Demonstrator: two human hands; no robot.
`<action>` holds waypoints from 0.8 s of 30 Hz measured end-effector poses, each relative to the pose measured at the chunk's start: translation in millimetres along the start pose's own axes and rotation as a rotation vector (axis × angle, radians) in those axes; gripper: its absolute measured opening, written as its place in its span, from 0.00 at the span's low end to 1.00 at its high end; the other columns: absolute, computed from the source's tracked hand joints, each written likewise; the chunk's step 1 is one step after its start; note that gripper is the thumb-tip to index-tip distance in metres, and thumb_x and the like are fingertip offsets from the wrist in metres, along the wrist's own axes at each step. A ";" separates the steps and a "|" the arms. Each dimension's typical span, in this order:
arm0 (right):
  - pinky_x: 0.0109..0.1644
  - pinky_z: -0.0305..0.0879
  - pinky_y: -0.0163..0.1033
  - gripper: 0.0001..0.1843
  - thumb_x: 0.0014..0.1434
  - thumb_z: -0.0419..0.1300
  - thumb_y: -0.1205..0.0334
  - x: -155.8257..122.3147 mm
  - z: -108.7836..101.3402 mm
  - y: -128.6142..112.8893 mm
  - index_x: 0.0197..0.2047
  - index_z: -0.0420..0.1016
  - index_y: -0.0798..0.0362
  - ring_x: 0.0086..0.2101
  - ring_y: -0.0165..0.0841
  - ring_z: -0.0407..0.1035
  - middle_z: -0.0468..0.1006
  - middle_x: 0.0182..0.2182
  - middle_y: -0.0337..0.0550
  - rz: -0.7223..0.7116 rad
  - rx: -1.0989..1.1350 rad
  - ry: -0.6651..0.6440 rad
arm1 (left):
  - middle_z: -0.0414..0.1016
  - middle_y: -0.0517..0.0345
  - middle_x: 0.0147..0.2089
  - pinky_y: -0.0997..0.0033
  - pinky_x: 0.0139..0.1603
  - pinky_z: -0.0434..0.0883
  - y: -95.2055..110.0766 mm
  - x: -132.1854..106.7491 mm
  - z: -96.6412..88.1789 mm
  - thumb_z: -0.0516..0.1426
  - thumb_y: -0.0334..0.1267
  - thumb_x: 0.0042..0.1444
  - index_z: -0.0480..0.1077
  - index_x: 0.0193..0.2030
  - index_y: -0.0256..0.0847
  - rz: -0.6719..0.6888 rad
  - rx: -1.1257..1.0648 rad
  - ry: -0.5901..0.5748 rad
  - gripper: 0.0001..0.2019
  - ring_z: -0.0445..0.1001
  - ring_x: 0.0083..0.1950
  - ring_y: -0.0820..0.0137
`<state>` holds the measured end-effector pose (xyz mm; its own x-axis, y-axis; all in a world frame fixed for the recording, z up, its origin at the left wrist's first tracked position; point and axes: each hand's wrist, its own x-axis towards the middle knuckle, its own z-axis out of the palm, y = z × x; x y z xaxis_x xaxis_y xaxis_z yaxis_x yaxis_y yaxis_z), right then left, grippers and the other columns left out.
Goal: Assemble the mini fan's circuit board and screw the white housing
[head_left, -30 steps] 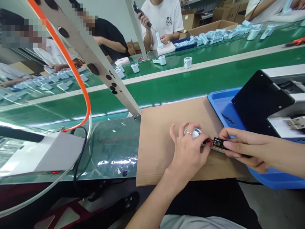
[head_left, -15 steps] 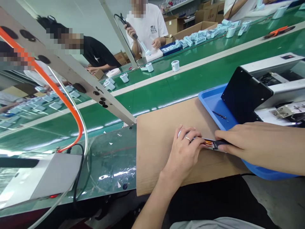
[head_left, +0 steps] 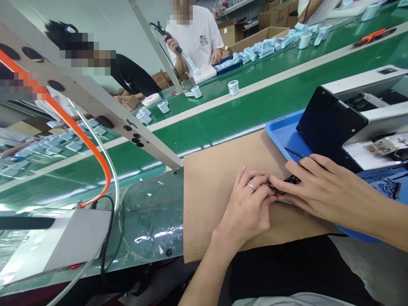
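Over the cardboard sheet, my left hand [head_left: 250, 202], with a ring on one finger, is closed around a slim device that it mostly covers. From the right, my right hand [head_left: 321, 185] reaches in and pinches at the same piece, its thumb and fingertips close to the left fingertips. A small black circuit board [head_left: 292, 179] shows between the right fingers. Thin wires run near it, largely hidden by the fingers. The device's housing is almost wholly under both hands.
A cardboard sheet [head_left: 210, 165] lies beneath my hands. At right, a blue tray [head_left: 280, 140] holds a black-and-white machine [head_left: 334, 123] and many screws [head_left: 385, 187]. Beyond runs a green conveyor [head_left: 216, 117] with light-blue parts. A slanted metal post [head_left: 149, 148] stands left. Co-workers sit opposite.
My right hand has shifted left, toward the left hand, and its fingers have spread over the piece. The black board now shows, and the screws in the tray are uncovered. My left hand stays nearly still.
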<state>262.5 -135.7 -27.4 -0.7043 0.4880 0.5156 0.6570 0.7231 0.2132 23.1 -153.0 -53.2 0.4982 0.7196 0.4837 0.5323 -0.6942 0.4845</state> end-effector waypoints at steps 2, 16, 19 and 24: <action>0.54 0.56 0.51 0.19 0.84 0.49 0.55 -1.9 2.1 2.6 0.54 0.79 0.56 0.43 0.47 0.61 0.71 0.43 0.54 -0.119 -0.160 -0.002 | 0.88 0.50 0.55 0.38 0.83 0.67 -1.8 -0.4 2.3 0.60 0.29 0.73 0.78 0.43 0.43 0.001 -0.033 0.051 0.07 0.82 0.66 0.57; 0.48 0.53 0.46 0.15 0.76 0.48 0.79 -17.2 21.1 0.4 0.46 0.75 0.59 0.39 0.40 0.58 0.66 0.39 0.46 -0.140 0.181 -0.080 | 0.82 0.44 0.59 0.50 0.71 0.82 2.7 -2.3 7.4 0.63 0.29 0.68 0.74 0.42 0.43 -0.048 -0.123 0.180 0.05 0.87 0.55 0.62; 0.49 0.54 0.46 0.11 0.78 0.51 0.78 -16.6 22.2 2.3 0.45 0.71 0.59 0.40 0.39 0.60 0.67 0.40 0.46 -0.139 0.213 -0.068 | 0.83 0.44 0.62 0.39 0.81 0.71 0.7 -4.2 3.2 0.60 0.28 0.73 0.75 0.49 0.41 0.048 0.065 0.088 0.05 0.84 0.66 0.57; 0.50 0.54 0.46 0.10 0.82 0.51 0.73 -14.5 25.7 4.9 0.50 0.72 0.60 0.40 0.39 0.62 0.69 0.42 0.47 -0.152 0.262 -0.026 | 0.86 0.46 0.60 0.46 0.76 0.78 -4.8 -8.4 -2.9 0.60 0.27 0.76 0.78 0.55 0.37 0.176 0.270 0.046 0.07 0.81 0.70 0.55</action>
<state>269.0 -126.7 -55.2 -0.7980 0.3749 0.4718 0.4547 0.8884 0.0631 14.4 -155.8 -57.5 0.5706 0.5833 0.5780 0.6064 -0.7739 0.1823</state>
